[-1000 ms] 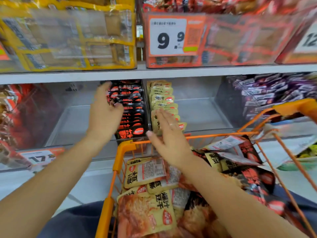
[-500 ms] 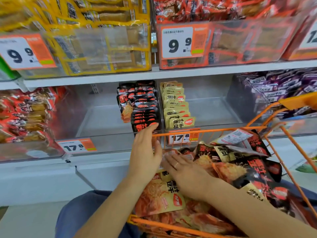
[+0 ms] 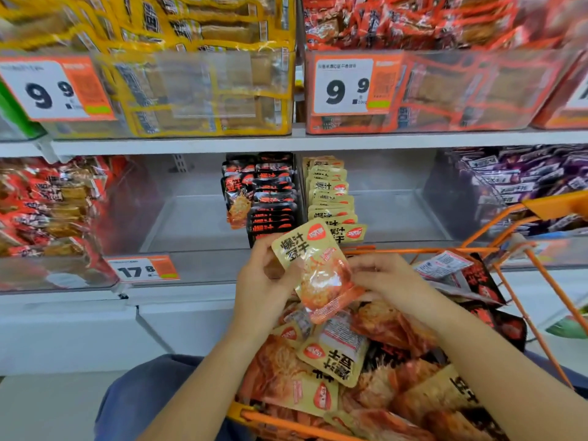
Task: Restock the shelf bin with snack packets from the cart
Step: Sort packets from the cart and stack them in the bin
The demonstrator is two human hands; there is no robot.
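Item: one flat tan-and-orange foil snack packet (image 3: 315, 268), printed face up, tilted. Location: in the air above the orange wire cart (image 3: 521, 275), at its far rim, just short of the shelf. Half a second earlier it lay in the cart; it is now lifted clear.

Hands: the left hand (image 3: 264, 288) grips the packet's left edge, fingers curled behind it; the right hand (image 3: 385, 281) pinches its right edge. Both are grasping the same packet.

Destination: clear plastic shelf bin (image 3: 397, 214) on the lower shelf, holding a single row of matching tan packets (image 3: 331, 202) along its left wall, the rest of its floor bare. A row of black-and-red packets (image 3: 273, 198) stands in the neighbouring bin to the left.

Stock remaining: many tan and dark packets heaped in the cart.

Status, by judgement: pick completed, placement pending; the packet probably belongs at the front of the tan row.
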